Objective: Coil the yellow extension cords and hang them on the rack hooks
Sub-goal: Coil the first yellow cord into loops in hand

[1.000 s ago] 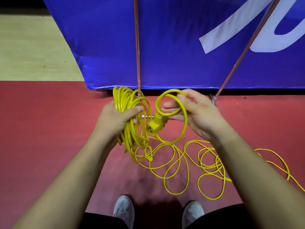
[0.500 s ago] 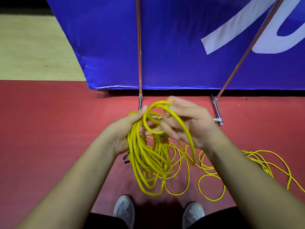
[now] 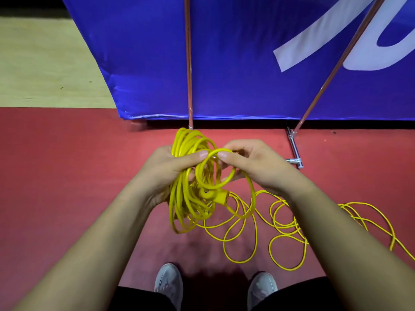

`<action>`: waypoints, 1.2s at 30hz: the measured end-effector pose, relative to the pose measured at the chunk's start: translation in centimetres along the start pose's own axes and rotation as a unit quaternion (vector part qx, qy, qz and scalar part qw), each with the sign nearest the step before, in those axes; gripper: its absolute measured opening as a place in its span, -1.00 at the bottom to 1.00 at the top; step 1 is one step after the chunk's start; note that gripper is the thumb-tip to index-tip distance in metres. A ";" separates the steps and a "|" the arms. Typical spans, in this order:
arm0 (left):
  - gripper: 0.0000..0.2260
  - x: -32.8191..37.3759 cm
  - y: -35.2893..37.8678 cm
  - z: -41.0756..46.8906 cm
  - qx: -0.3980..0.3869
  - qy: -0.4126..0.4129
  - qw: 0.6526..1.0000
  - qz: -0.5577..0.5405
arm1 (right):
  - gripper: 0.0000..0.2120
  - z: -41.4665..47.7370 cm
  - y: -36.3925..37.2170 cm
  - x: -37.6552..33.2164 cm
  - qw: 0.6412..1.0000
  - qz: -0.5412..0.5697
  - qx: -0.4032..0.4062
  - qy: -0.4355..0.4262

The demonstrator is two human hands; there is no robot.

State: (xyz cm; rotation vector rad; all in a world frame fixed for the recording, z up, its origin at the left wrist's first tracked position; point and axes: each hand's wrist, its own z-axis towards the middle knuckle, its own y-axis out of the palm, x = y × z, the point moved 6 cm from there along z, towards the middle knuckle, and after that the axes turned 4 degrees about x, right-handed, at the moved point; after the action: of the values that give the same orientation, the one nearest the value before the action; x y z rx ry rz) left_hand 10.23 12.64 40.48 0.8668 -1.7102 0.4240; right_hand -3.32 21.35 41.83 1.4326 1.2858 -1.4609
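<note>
Yellow strands are concealing the curled fingers of the left hand (image 3: 168, 169), which is gripping the coiled extension cord (image 3: 178, 198) in front of the person, above the red floor (image 3: 67, 176). Right hand (image 3: 256, 164) is pinching a small loop (image 3: 216, 150) against the coil between thumb and fingers, whose tips are lying hidden. Coil's long axis is running near-to-far, its top pointing at the blue banner (image 3: 235, 63). Plug (image 3: 221, 197) is dangling beneath; loose cord (image 3: 289, 226) is trailing rightward past the frame edge.
</note>
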 end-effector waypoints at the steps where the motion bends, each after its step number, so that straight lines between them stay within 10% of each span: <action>1: -0.82 0.2 -0.1 0.2 0.011 0.017 1.000 -0.001 | -0.83 0.0 -0.1 -0.1 0.999 -0.039 0.014 -0.007; 14: -0.78 0.1 -1.6 0.8 0.121 0.035 0.992 -0.024 | -0.85 -0.8 -0.7 -2.5 0.906 -0.365 0.180 -0.118; 19: -0.81 -0.1 -1.4 0.8 0.103 0.030 0.994 0.015 | -0.84 0.1 0.3 -1.6 0.986 -0.145 0.086 -0.006; 23: -0.80 -0.4 -0.7 0.8 0.038 0.041 0.994 0.090 | -0.56 0.0 0.3 -0.1 0.988 -0.096 0.104 0.066; 26: -0.81 -0.4 -0.1 0.7 0.021 0.050 0.993 0.109 | -0.71 0.1 0.8 1.0 0.984 -0.006 0.129 0.125; 36: -0.91 -0.9 -1.8 1.6 0.145 0.028 0.989 0.024 | -0.77 -0.6 -2.1 -1.7 0.958 0.041 0.282 -0.021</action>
State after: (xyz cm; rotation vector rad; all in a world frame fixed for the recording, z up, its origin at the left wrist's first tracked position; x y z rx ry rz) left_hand 10.58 10.63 38.82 1.0123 -1.6441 0.7368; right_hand -4.96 22.22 43.96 1.7721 0.7949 -1.8807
